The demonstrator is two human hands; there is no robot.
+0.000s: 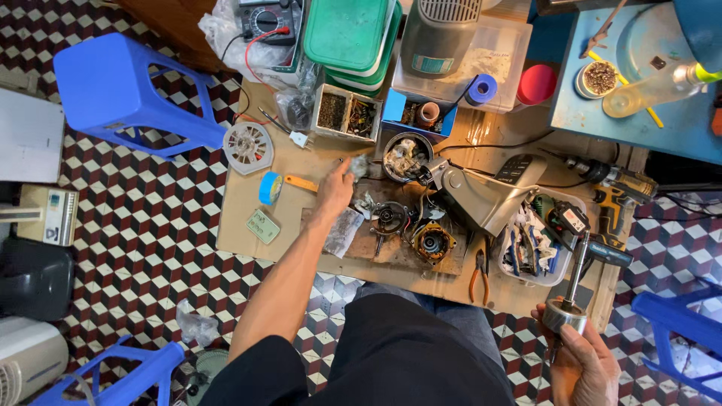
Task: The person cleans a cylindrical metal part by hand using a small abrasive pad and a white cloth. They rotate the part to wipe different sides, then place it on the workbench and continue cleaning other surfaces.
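Observation:
My left hand (335,189) reaches forward over a low cardboard-covered work board (248,197), its fingers pinched on a small grey part (356,167) beside a round motor housing (404,156). My right hand (587,361) is low at the right, closed around a metal rotor with a long shaft (569,301) that points up and away. In front of me lie a copper-wound stator (432,242), a black round motor part (390,219) and a grey fan body (489,194).
Blue plastic stools (124,90) stand at upper left and around the edges. Orange-handled pliers (479,280), a blue tape roll (270,188), a tray of tools (535,242), a cordless drill (617,197), a multimeter (265,21) and green lidded boxes (353,34) crowd the board. A blue table (639,113) is at upper right.

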